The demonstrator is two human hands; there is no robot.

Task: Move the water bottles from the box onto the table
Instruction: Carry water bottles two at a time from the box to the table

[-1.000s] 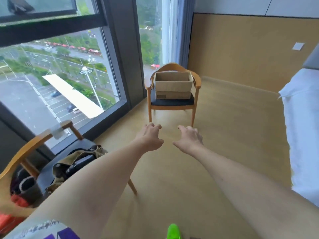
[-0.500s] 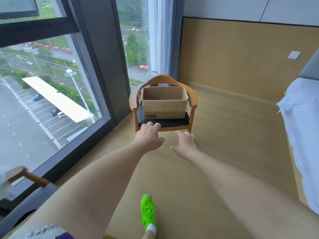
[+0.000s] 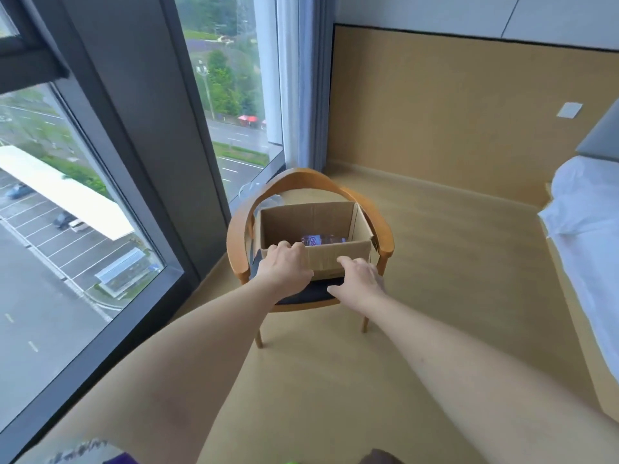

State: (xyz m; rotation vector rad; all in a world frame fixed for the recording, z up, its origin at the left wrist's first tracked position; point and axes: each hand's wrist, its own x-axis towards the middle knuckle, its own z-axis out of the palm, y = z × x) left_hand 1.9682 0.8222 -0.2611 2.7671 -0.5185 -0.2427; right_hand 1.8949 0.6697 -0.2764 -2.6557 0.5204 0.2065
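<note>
An open cardboard box [image 3: 315, 236] sits on the dark seat of a wooden chair [image 3: 382, 236] by the window; a water bottle [image 3: 321, 239] lies inside. Both arms reach out: the left hand [image 3: 284, 266], fingers loosely curled, empty, at the box's near wall; the right hand [image 3: 360, 279] spread, just beside it

A high-up bedroom, hotel-like: white-sheeted bed [image 3: 589, 229] on the right, wooden armchair [image 3: 382, 226] by floor-length windows [image 3: 231, 105] overlooking a car park.
</note>
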